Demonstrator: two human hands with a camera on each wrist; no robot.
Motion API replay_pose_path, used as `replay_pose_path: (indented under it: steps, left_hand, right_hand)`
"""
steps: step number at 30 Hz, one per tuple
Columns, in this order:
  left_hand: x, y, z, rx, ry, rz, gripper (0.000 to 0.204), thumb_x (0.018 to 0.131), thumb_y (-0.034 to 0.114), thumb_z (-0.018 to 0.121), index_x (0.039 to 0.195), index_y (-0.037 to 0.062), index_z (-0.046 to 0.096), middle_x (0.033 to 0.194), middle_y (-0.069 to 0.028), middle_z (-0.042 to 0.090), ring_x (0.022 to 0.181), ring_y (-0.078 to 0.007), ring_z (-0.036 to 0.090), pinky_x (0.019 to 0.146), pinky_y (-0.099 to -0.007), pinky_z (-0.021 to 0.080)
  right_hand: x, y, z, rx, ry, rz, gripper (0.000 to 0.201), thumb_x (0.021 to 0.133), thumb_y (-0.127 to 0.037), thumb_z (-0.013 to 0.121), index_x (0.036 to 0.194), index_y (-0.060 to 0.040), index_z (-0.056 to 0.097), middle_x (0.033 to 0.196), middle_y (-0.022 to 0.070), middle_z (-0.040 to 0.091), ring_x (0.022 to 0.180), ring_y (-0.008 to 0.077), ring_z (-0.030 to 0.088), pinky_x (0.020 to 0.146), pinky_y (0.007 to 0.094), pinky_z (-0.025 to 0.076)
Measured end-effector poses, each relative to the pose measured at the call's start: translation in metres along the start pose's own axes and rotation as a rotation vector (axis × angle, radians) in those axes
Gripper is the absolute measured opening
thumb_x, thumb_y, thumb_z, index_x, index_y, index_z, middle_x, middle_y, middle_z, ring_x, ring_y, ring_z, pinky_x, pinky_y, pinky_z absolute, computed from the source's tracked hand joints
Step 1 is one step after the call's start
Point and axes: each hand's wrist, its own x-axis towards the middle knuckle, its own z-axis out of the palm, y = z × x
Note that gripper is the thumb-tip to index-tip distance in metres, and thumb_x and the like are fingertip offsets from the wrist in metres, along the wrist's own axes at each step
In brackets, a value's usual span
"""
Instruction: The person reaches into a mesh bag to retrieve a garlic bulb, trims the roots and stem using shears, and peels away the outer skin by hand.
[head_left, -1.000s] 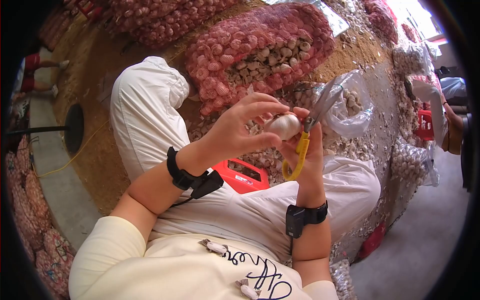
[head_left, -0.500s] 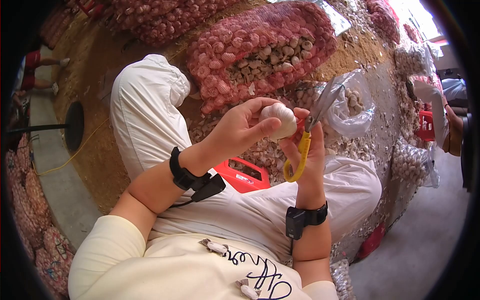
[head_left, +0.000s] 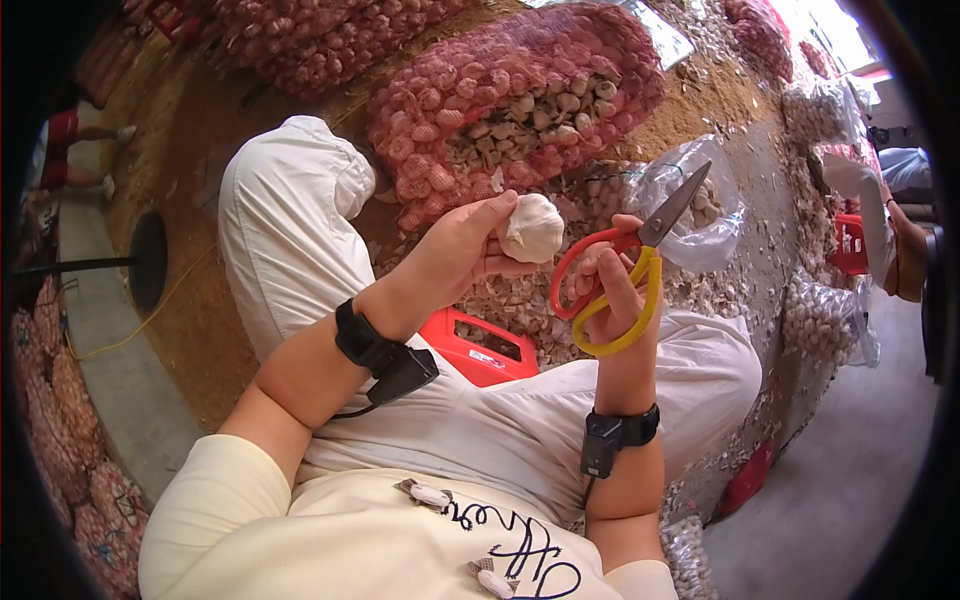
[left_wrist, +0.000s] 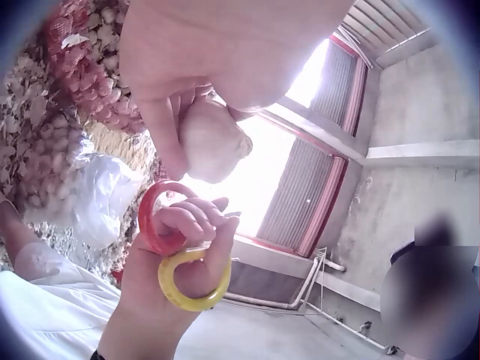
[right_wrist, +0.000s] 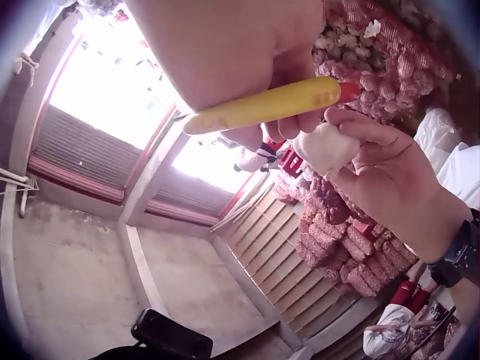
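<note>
My left hand (head_left: pixel 455 245) holds a whitish garlic bulb (head_left: pixel 533 229) between thumb and fingers, in front of my lap. To its right, my right hand (head_left: pixel 622 295) holds scissors (head_left: pixel 683 205) with one red and one yellow handle. Their blades lie together and point up and to the right, away from the bulb. In the left wrist view, the garlic bulb (left_wrist: pixel 212 142) sits against the fingers, above the red handle (left_wrist: pixel 152 217) and yellow handle (left_wrist: pixel 171 289). The right wrist view shows the yellow handle (right_wrist: pixel 262 106) crossing in front of the fingers, near the bulb (right_wrist: pixel 328 148).
A torn-open red mesh sack (head_left: pixel 425 130) of garlic lies ahead. Right of it stands a clear plastic bag (head_left: pixel 725 245) with bulbs inside. A red plastic stool or crate (head_left: pixel 470 365) is between my legs. Garlic skins litter the ground; another person (head_left: pixel 905 245) is at far right.
The left hand has drawn left, away from the scissors, and turned the garlic bulb over. The right hand has turned the scissors so both handle loops now show.
</note>
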Motion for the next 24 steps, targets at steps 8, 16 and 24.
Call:
replay_pose_path:
  steps: [8, 16, 24]
  left_hand:
    - [-0.009, 0.005, 0.009, 0.048, -0.105, -0.004, 0.036, 0.099, 0.028, 0.044, 0.123, 0.0024, 0.053, 0.105, -0.0094, 0.063, 0.091, -0.0178, 0.065, 0.072, -0.0348, 0.057]
    - [-0.007, -0.001, 0.006, 0.123, -0.124, -0.019, 0.034, 0.100, 0.029, 0.044, 0.122, 0.0049, 0.053, 0.099, -0.0054, 0.063, 0.083, -0.0127, 0.064, 0.066, -0.0300, 0.055]
    - [-0.009, -0.002, 0.011, 0.118, -0.147, 0.027, 0.045, 0.100, 0.038, 0.045, 0.130, 0.0048, 0.046, 0.109, -0.0082, 0.060, 0.093, -0.0157, 0.063, 0.078, -0.0302, 0.055]
  right_hand:
    - [-0.002, -0.005, 0.006, 0.114, -0.067, -0.026, 0.047, 0.086, 0.000, 0.059, 0.129, -0.0028, 0.040, 0.099, 0.0145, 0.063, 0.075, 0.0149, 0.062, 0.063, 0.0274, 0.053]
    - [-0.003, 0.000, 0.000, 0.050, -0.077, 0.046, 0.046, 0.086, -0.001, 0.059, 0.129, -0.0034, 0.041, 0.091, 0.0083, 0.060, 0.076, 0.0130, 0.061, 0.060, 0.0243, 0.051]
    - [0.000, 0.006, 0.000, -0.180, -0.054, -0.053, 0.047, 0.089, -0.007, 0.063, 0.130, -0.0060, 0.041, 0.102, 0.0087, 0.063, 0.089, 0.0146, 0.062, 0.074, 0.0245, 0.051]
